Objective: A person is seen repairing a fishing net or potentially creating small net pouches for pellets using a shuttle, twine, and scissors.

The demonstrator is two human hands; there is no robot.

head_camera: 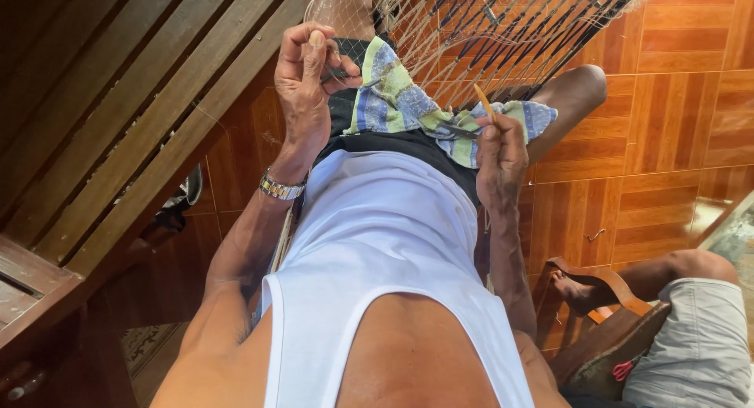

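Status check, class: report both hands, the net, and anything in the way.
Left hand pinches net. Right hand holds yellow netting needle. Striped cloth across lap. Nothing obstructing.

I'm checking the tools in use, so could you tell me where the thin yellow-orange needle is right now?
In the head view, the needle sits right of centre, pinched in the right hand, its tip pointing up into the net, just above the striped cloth on the lap.
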